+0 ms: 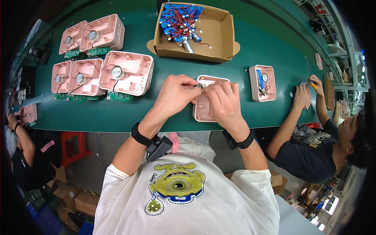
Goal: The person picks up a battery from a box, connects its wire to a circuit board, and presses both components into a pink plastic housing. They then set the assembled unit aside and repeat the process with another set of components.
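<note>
Above a pink plastic housing [202, 111], both my hands meet with their fingertips close together. My left hand [172, 96] pinches a small green circuit board [201, 85], mostly covered by the fingers. My right hand [226, 105] is closed against the same spot, its fingertips curled inward; what they grip is too small and hidden to name. The housing lies open side up on the green table, partly behind my right hand. Right of it sits another pink housing [272, 94] with a blue cylindrical battery [260, 79], a round speaker and wires inside.
Several pink housings [147, 74] with speakers and dangling green boards [119, 96] stand at the left. A cardboard box [219, 35] holds blue batteries [180, 21] with red and black leads at the back. A co-worker [313, 149] handles a pink part at the right; another person sits far left.
</note>
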`<state>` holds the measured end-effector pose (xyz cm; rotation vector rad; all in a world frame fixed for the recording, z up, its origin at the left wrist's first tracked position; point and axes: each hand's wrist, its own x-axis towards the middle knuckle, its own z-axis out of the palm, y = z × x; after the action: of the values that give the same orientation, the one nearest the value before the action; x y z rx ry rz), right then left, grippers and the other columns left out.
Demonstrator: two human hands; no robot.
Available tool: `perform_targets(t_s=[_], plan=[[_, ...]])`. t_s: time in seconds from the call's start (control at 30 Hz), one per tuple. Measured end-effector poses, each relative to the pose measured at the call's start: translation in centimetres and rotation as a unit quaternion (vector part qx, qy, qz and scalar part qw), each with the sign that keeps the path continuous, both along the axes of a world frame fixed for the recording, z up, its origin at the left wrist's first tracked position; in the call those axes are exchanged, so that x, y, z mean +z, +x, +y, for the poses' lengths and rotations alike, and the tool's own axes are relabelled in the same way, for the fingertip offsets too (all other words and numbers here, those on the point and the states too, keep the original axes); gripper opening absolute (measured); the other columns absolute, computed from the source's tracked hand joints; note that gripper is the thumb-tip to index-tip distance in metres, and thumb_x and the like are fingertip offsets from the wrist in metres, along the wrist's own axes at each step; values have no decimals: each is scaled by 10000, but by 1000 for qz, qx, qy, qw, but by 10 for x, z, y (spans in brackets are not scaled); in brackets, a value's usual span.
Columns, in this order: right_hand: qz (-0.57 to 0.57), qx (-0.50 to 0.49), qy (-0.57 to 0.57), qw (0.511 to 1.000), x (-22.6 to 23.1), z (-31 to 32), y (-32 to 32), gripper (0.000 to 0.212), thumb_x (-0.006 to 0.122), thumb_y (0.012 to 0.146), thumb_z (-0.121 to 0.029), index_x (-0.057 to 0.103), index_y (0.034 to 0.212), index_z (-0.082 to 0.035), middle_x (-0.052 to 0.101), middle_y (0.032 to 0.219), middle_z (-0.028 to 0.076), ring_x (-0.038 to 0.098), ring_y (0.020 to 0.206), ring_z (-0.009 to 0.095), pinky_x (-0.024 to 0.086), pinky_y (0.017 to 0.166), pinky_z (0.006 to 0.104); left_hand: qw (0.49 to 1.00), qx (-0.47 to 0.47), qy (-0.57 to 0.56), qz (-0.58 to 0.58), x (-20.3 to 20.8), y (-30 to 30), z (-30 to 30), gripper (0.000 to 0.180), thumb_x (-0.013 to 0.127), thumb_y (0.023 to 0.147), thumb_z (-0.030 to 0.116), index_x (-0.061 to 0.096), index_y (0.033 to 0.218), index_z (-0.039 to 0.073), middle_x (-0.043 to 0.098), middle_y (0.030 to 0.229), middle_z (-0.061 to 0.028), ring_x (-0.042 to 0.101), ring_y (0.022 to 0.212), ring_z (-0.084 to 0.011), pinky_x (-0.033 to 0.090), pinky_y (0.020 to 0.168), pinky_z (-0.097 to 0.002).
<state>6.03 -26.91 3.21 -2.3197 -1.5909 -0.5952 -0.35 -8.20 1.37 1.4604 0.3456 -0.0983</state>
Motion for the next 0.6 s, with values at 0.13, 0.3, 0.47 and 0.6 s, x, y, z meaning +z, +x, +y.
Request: perform_targets(t_s=[0.13, 0.3, 0.47, 0.6], plan=[[13, -2, 19, 1000, 2, 3, 0, 218, 724, 773, -36, 665, 983, -30, 652, 975, 63, 626, 948, 256, 416, 798, 405, 999, 8, -45, 4, -1, 0, -4, 183, 735, 916, 1, 727, 1037, -136, 703, 920, -76, 745, 730, -154, 603, 680, -264], [34, -9, 23, 999, 4, 4, -1, 193, 728, 783, -20, 674, 968, -31, 658, 957, 65, 625, 942, 265, 423, 796, 412, 998, 15, -67, -16, -1, 0, -4, 182, 720, 919, -23, 726, 1057, -142, 677, 956, -77, 754, 762, -171, 612, 703, -275], [76, 39, 27, 996, 48, 6, 31, 196, 732, 807, -17, 720, 1002, -38, 683, 963, 73, 626, 940, 274, 438, 819, 407, 996, 52, -33, -63, -12, -13, -8, 212, 735, 881, 33, 741, 1031, -117, 692, 922, -87, 753, 765, -163, 592, 682, -281], [10, -50, 29, 998, 62, 22, 90, 245, 728, 826, -2, 757, 1061, -67, 707, 983, 70, 631, 963, 266, 459, 842, 407, 990, 61, 63, -111, -9, -20, -18, 213, 753, 880, 42, 750, 1053, -83, 649, 903, -77, 706, 782, -138, 570, 703, -283]])
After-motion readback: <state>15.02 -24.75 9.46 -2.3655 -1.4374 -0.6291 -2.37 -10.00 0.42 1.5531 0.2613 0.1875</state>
